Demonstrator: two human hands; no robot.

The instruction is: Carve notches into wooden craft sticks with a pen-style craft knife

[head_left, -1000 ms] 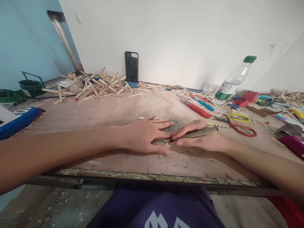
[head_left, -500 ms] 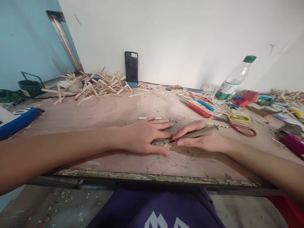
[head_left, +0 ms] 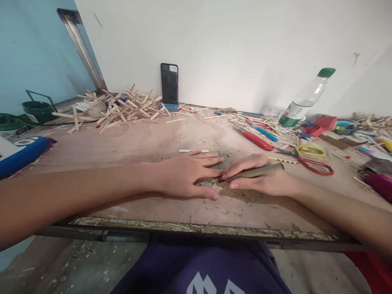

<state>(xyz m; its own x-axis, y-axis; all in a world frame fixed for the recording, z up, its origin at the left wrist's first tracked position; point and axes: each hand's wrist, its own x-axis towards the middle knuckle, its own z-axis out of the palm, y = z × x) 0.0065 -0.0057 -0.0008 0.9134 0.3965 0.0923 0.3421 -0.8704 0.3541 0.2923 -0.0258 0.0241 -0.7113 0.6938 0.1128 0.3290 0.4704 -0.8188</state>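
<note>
My left hand (head_left: 186,173) lies flat on the wooden table, fingers spread and palm down. Between its thumb and forefinger is a small pale piece (head_left: 217,187) that looks like wood, among greenish shavings. My right hand (head_left: 260,175) is closed round a slim olive-grey tool (head_left: 255,171) with a dark tip, held like a pen. Its tip points left and down, close to the left forefinger and the pale piece. Whether it is a knife or a pen I cannot tell. A craft stick (head_left: 193,151) lies just beyond the left hand.
A heap of craft sticks (head_left: 125,108) and an upright phone (head_left: 169,83) stand at the back. To the right are a red-handled cutter (head_left: 257,141), scissors (head_left: 315,165) and a tilted water bottle (head_left: 301,104). At the left lies a blue-and-white package (head_left: 30,153). The table's front edge (head_left: 196,228) is close.
The view has shifted slightly. Both hands keep almost the same places, and the tool's tip has moved only a little near the left forefinger.
</note>
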